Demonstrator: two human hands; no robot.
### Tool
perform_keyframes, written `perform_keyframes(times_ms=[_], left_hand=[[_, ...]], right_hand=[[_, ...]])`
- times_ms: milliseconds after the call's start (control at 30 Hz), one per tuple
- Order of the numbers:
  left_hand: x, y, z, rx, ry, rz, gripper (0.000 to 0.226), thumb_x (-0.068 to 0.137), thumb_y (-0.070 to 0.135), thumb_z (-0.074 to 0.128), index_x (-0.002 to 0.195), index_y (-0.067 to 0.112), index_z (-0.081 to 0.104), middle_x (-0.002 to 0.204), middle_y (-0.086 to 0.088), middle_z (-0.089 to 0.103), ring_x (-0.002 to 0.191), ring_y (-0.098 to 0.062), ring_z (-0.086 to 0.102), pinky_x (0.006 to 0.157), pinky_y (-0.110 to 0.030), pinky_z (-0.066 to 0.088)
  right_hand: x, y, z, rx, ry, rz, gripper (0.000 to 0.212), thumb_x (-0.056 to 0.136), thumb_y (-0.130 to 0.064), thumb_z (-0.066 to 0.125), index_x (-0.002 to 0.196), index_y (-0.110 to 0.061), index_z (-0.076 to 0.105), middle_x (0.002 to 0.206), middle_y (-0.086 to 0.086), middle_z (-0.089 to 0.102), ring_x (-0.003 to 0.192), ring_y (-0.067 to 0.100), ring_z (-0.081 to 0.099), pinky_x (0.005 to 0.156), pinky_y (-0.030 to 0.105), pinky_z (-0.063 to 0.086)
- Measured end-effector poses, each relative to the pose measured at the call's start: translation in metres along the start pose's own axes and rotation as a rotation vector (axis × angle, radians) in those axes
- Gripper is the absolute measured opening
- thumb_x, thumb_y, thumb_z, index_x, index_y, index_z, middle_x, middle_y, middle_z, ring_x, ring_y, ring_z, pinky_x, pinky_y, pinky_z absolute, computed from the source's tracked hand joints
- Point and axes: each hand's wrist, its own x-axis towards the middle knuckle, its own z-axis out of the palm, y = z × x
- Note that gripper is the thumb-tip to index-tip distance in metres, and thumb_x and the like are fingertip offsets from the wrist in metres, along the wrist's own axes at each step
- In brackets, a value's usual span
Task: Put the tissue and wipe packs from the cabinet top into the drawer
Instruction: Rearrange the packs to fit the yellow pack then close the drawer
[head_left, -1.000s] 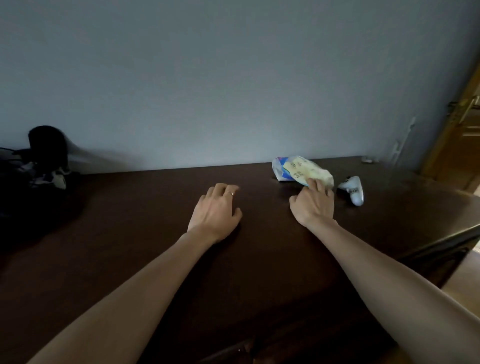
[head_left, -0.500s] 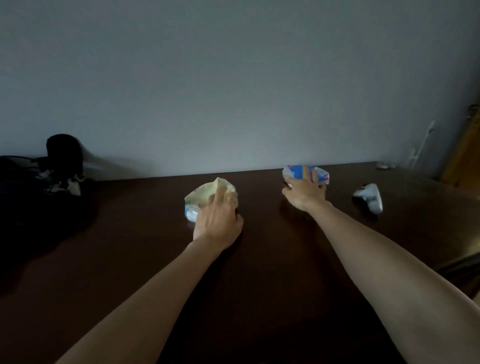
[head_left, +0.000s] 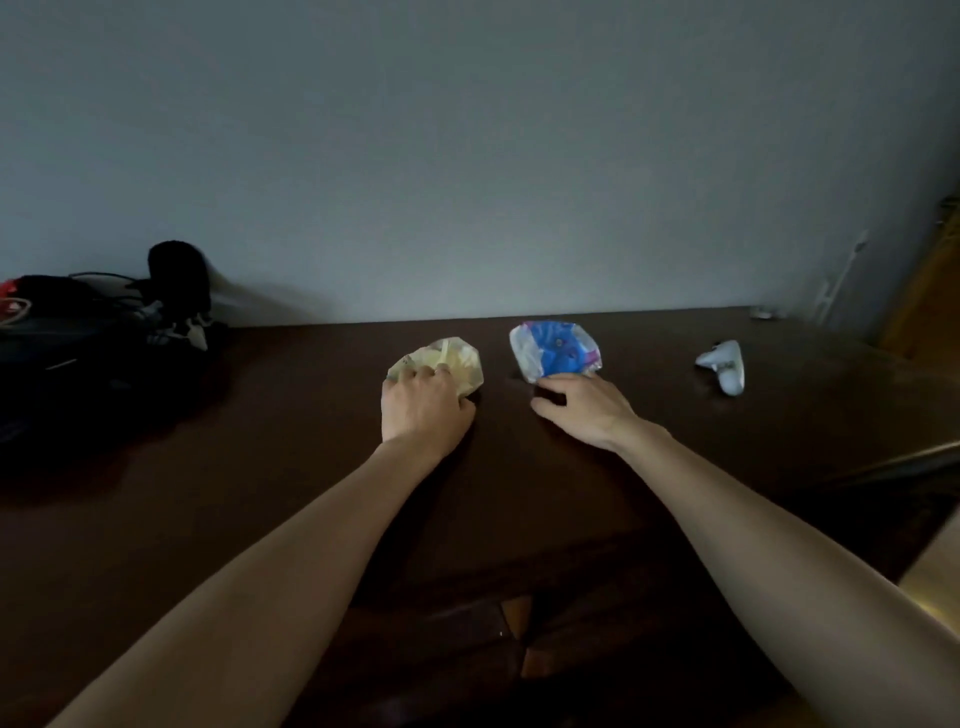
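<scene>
white controller (head_left: 724, 370) — right, dark clutter (head_left: 98, 322) — left

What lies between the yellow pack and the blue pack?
Only bare dark cabinet top separates the yellow pack from the blue pack, seen in the head view.

Left hand (head_left: 423, 402) grips yellow pack (head_left: 448, 364); right hand (head_left: 584, 408) holds blue pack (head_left: 555, 351); dark cabinet top (head_left: 291, 415).

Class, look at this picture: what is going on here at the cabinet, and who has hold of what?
A person stands at a dark wooden cabinet top with a pack in each hand. The left hand grips a pale yellow pack; the right hand holds a blue and white pack by its near edge. Both packs are at the cabinet top, not yet in any drawer. A white controller lies to the right, dark clutter at the far left.
</scene>
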Motion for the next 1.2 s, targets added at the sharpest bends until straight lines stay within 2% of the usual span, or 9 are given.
perform_keyframes(times_ms=[167, 267, 333, 433, 500, 600, 833, 1033, 1200], left_hand=[[-0.089, -0.021, -0.044, 0.074, -0.018, 0.061, 0.066, 0.084, 0.066, 0.044, 0.120, 0.014, 0.063, 0.117, -0.009, 0.067, 0.118, -0.031, 0.057, 0.090, -0.043, 0.047], [-0.171, -0.030, -0.075, 0.115, -0.020, 0.050, 0.096, 0.075, 0.086, 0.029, 0.127, 0.012, 0.060, 0.123, -0.012, 0.064, 0.123, -0.032, 0.054, 0.093, -0.047, 0.045], [-0.222, -0.035, -0.093, 0.129, 0.027, 0.062, 0.101, 0.071, 0.092, 0.038, 0.128, 0.011, 0.060, 0.122, -0.011, 0.064, 0.120, -0.031, 0.055, 0.095, -0.046, 0.044], [-0.286, -0.049, -0.097, 0.028, 0.188, 0.176, 0.059, 0.081, 0.047, 0.076, 0.125, 0.009, 0.063, 0.119, -0.012, 0.063, 0.112, -0.035, 0.057, 0.093, -0.046, 0.048], [-0.327, -0.064, -0.084, -0.080, 0.328, 0.245, 0.040, 0.082, 0.006, 0.070, 0.122, 0.006, 0.067, 0.116, -0.014, 0.065, 0.103, -0.037, 0.060, 0.085, -0.046, 0.050], [-0.396, -0.089, -0.053, -0.167, 0.366, 0.257, 0.043, 0.080, -0.003, 0.064, 0.122, 0.003, 0.067, 0.118, -0.014, 0.065, 0.103, -0.034, 0.055, 0.091, -0.042, 0.047], [-0.508, -0.140, 0.026, -0.307, 0.092, -0.151, 0.047, 0.078, -0.001, 0.073, 0.124, 0.006, 0.066, 0.119, -0.007, 0.065, 0.106, -0.027, 0.054, 0.083, -0.045, 0.058], [-0.531, -0.176, 0.073, -0.529, -0.087, -0.575, 0.034, 0.088, 0.008, 0.068, 0.122, 0.006, 0.068, 0.115, -0.014, 0.066, 0.105, -0.033, 0.060, 0.084, -0.042, 0.052], [-0.546, -0.193, 0.086, -0.900, -0.079, -0.945, 0.025, 0.093, 0.019, 0.061, 0.111, 0.034, 0.063, 0.105, 0.005, 0.071, 0.094, -0.012, 0.067, 0.081, -0.032, 0.053]], right_hand=[[-0.088, -0.044, -0.005, 0.370, 0.195, -0.062, 0.023, 0.074, -0.052, 0.083, 0.090, -0.038, 0.075, 0.082, -0.022, 0.071, 0.090, 0.001, 0.066, 0.079, 0.026, 0.052], [-0.138, -0.077, 0.004, 0.509, 0.232, -0.100, 0.049, 0.077, -0.038, 0.087, 0.116, -0.032, 0.057, 0.076, -0.019, 0.070, 0.082, 0.003, 0.065, 0.080, 0.029, 0.048], [-0.173, -0.099, 0.014, 0.545, 0.230, -0.164, 0.058, 0.086, -0.030, 0.078, 0.138, -0.028, 0.053, 0.081, -0.017, 0.069, 0.075, 0.002, 0.059, 0.081, 0.030, 0.047], [-0.234, -0.125, 0.033, 0.542, 0.359, -0.307, 0.048, 0.092, -0.022, 0.066, 0.140, -0.023, 0.061, 0.088, -0.010, 0.067, 0.075, 0.008, 0.059, 0.081, 0.034, 0.052], [-0.276, -0.134, 0.055, 0.552, 0.445, -0.386, 0.044, 0.091, -0.020, 0.063, 0.136, -0.020, 0.064, 0.089, -0.006, 0.066, 0.081, 0.015, 0.061, 0.083, 0.040, 0.054], [-0.337, -0.140, 0.104, 0.528, 0.398, -0.408, 0.044, 0.091, -0.015, 0.062, 0.135, -0.021, 0.065, 0.090, -0.009, 0.060, 0.085, 0.016, 0.058, 0.085, 0.042, 0.052], [-0.411, -0.142, 0.197, 0.567, 0.093, -0.281, 0.034, 0.095, -0.021, 0.055, 0.121, -0.034, 0.072, 0.091, -0.014, 0.055, 0.086, 0.011, 0.058, 0.076, 0.033, 0.052], [-0.412, -0.163, 0.253, 0.643, -0.140, -0.072, 0.026, 0.100, -0.020, 0.059, 0.098, -0.045, 0.067, 0.102, -0.022, 0.067, 0.095, 0.001, 0.063, 0.078, 0.026, 0.052], [-0.419, -0.182, 0.285, 0.779, -0.140, 0.146, 0.022, 0.100, -0.018, 0.060, 0.095, -0.038, 0.067, 0.111, -0.011, 0.066, 0.096, 0.006, 0.064, 0.077, 0.014, 0.050]])
